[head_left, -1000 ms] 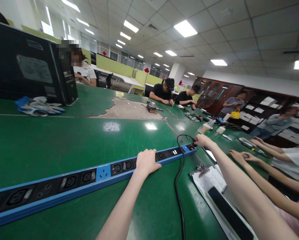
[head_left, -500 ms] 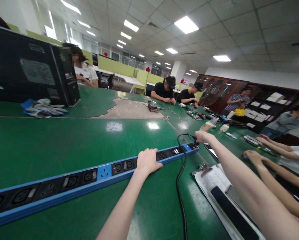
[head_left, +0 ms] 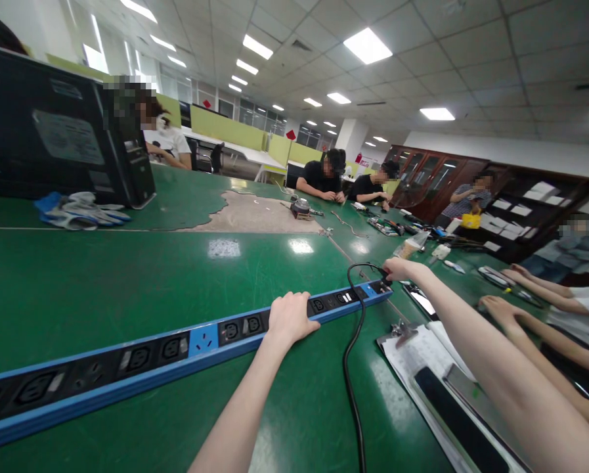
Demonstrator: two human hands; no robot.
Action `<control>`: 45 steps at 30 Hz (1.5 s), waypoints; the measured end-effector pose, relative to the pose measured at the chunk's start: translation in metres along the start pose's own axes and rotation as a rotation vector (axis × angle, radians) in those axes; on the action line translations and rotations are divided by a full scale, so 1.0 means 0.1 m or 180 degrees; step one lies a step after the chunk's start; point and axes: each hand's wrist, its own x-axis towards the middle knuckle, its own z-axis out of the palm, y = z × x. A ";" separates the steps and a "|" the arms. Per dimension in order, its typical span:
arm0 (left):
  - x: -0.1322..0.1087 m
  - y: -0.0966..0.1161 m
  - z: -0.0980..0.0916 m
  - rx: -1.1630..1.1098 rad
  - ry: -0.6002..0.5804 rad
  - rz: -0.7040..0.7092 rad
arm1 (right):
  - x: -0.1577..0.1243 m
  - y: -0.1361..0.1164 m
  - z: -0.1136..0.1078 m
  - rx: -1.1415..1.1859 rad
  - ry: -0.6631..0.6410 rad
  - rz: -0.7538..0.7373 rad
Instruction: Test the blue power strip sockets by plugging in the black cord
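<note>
A long blue power strip (head_left: 203,355) with black and blue sockets lies slantwise across the green table. My left hand (head_left: 290,318) grips it from above near its middle, fingers wrapped over the far edge and thumb along the near side. At the strip's far right end, my right hand (head_left: 398,269) is closed on the black plug (head_left: 385,276) of a power cord. Fingers partly cover that plug, so I cannot tell how deep it sits in the end. The black cord (head_left: 350,368) loops over the strip and runs down toward the front edge.
Under my right arm lie a clipboard (head_left: 407,355) with papers and a dark phone (head_left: 459,420). A black computer case (head_left: 67,131) and work gloves (head_left: 80,211) are at the left. Another person's hands (head_left: 501,312) rest at the right. Electronic parts (head_left: 383,226) lie farther back.
Both hands keep their hold on the strip and the plug. The cord's hanging part has shifted slightly left, and the view has moved a little.
</note>
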 end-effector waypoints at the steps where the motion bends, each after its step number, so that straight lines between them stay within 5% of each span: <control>1: 0.00 0.00 0.00 -0.0013 -0.0011 -0.0001 | 0.00 0.01 0.01 -0.0006 0.0008 -0.0008; 14: 0.00 0.01 -0.02 -0.0009 -0.0051 -0.0016 | -0.25 0.26 0.08 0.0337 0.0132 -0.0040; 20: 0.01 -0.01 0.01 0.0030 0.0052 0.0070 | -0.34 0.15 0.11 0.0149 0.0291 -0.0095; 29: 0.03 0.01 0.02 0.0047 0.0003 0.0046 | -0.11 -0.01 0.05 -0.0035 0.0215 0.0166; 45: 0.03 -0.01 0.05 0.0064 0.0121 0.0130 | -0.16 -0.05 0.07 0.0643 0.0123 0.0589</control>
